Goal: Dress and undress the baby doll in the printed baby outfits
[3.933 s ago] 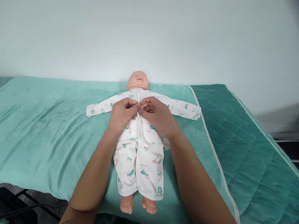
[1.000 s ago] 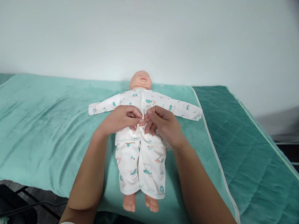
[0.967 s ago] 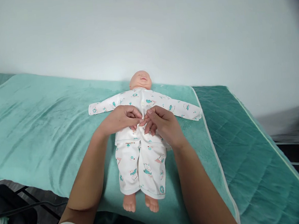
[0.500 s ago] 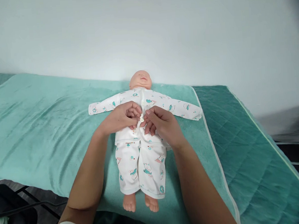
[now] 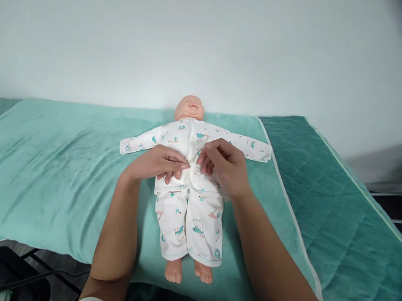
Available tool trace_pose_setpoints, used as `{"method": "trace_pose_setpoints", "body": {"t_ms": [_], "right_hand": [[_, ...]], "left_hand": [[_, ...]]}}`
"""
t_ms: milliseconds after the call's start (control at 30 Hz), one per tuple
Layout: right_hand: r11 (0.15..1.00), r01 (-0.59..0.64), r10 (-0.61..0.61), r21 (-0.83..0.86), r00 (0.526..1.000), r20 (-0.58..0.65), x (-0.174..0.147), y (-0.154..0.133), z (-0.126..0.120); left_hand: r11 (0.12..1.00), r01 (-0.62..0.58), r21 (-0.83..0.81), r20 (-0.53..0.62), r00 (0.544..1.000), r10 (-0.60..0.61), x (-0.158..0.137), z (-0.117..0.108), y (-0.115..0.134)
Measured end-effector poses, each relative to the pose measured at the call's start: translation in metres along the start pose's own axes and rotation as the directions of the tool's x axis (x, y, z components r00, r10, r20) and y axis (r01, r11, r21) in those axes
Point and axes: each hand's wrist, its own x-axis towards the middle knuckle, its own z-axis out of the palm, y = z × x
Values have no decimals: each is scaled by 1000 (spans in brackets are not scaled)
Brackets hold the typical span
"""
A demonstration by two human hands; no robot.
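Note:
A baby doll (image 5: 189, 107) lies on its back, dressed in a white printed shirt (image 5: 174, 138) and matching trousers (image 5: 173, 221). Its sleeves spread out to both sides, and its bare feet stick out below. My left hand (image 5: 160, 163) rests over the doll's belly, with thumb and forefinger pinching the shirt's front edge by a button. Just right of that edge, my right hand (image 5: 227, 164) hovers with loosely bent fingers slightly apart and nothing visible in them. The shirt's upper front lies together below the neck.
A light green blanket (image 5: 51, 170) covers the bed, over a darker quilted cover (image 5: 314, 197) at the right. A pale wall (image 5: 193, 41) stands behind the doll's head. At lower left are a black object (image 5: 21, 291) and a cable (image 5: 58, 272).
My right hand has drawn back to the right from the shirt's button. My left hand has flattened and lowered slightly, its fingertips at the front edge. The doll stays in place.

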Motion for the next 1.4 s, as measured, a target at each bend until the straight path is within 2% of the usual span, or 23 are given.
{"method": "trace_pose_setpoints", "body": {"t_ms": [67, 133, 267, 400, 500, 600, 700, 767, 833, 933, 1033, 1133, 1233, 1300, 1400], "right_hand": [[991, 109, -115, -77, 990, -80, 0, 2, -2], [956, 224, -242, -191, 967, -76, 0, 2, -3], [836, 432, -404, -338, 902, 154, -5, 2, 4], [698, 568, -416, -437, 818, 398, -21, 3, 17], [688, 565, -372, -456, 814, 447, -46, 8, 16], [765, 506, -324, -398, 837, 441, -82, 16, 5], [827, 449, -290, -338, 856, 427, -122, 25, -10], [869, 392, -267, -300, 885, 382, -145, 27, -18], [902, 332, -239, -275, 916, 321, -160, 22, -21], [894, 300, -194, -332, 928, 317, -170, 4, -16], [789, 354, -130, -502, 895, 426, -173, -17, -1], [583, 442, -94, -682, 870, 483, -179, -25, 20], [390, 454, -84, -801, 884, 460, -184, -19, 39], [341, 433, -86, -835, 898, 431, -184, -13, 47], [356, 430, -128, -830, 902, 412, -184, -8, 49]], "left_hand": [[1000, -20, -5, -13, 1000, 20, -4, 1, -7], [997, -57, -54, -103, 993, 51, -11, 7, -19], [988, -117, -98, -349, 934, 76, -35, 32, -51], [983, -149, -111, -494, 866, 76, -63, 59, -77], [980, -156, -127, -577, 815, 55, -77, 73, -86], [977, -174, -124, -654, 755, 51, -87, 85, -92], [985, -163, -52, -700, 709, 81, -98, 100, -97], [990, -140, 23, -697, 708, 117, -108, 112, -100], [989, -129, 79, -668, 729, 148, -120, 126, -103], [981, -125, 145, -626, 757, 189, -138, 143, -105], [958, -86, 273, -612, 753, 242, -150, 154, -106], [916, -40, 399, -587, 756, 289, -150, 159, -107], [893, -2, 450, -603, 737, 306, -145, 161, -109], [898, -3, 441, -628, 713, 310, -142, 163, -110], [925, -71, 373, -647, 695, 314, -145, 166, -110]]}}
